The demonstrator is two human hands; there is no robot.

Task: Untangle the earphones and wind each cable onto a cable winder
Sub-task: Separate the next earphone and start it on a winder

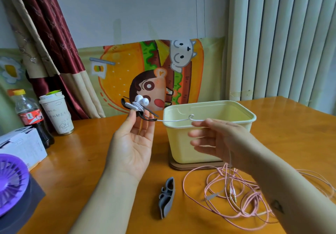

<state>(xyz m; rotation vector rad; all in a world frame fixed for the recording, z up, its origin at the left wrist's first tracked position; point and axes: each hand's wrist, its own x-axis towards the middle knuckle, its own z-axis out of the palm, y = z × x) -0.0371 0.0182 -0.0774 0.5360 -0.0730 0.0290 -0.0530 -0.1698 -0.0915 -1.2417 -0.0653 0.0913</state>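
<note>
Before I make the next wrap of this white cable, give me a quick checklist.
1. Left hand holding black winder: ok.
2. White earbuds seated on it: ok.
3. White cable kink-free: not ok, small loop beside right hand.
4. Right hand's grip on it: cannot tell.
5. Pink cable untangled: not ok, loose heap on table.
6. Grey winder waiting on table: ok.

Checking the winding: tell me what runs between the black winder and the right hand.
Head view: a white cable stretches from the black winder to the right hand, looping once near it, in front of the yellow tub.
</note>
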